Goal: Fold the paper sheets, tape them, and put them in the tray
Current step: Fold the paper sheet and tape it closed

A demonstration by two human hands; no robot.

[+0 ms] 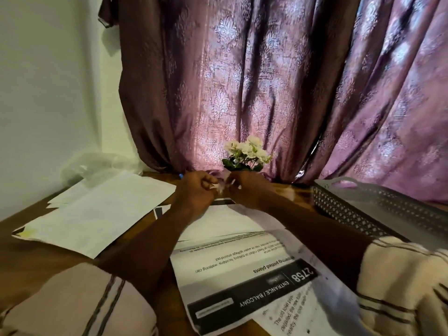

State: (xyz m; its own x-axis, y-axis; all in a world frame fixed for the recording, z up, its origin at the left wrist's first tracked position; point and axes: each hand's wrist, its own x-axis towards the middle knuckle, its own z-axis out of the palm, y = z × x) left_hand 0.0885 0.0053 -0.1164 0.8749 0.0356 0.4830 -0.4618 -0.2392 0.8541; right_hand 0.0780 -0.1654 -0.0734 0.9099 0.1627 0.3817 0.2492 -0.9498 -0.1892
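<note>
I am pinching a small whitish piece (219, 186) between my two hands, just above the far edge of the brown wooden surface (48, 248). It is too blurred for me to tell whether it is tape or paper. My left hand (196, 191) is curling its fingers round one end of it, and my right hand (244, 190) is gripping the other end, the two hands nearly touching.

Beneath my forearms a white printed paper sheet (242, 282) with a black header band is lying flat on the surface, overlapping other white sheets under it. To the left, blank white paper sheets (101, 214) are lying in a loose, uneven stack. To the right, a grey perforated plastic tray (363, 209) with a handle cut-out is sitting near the printed sheet.

Behind my hands a small bunch of white flowers (247, 151) with green leaves is standing against a purple patterned curtain (266, 81). A clear plastic bag (92, 163) is lying at the far left.
</note>
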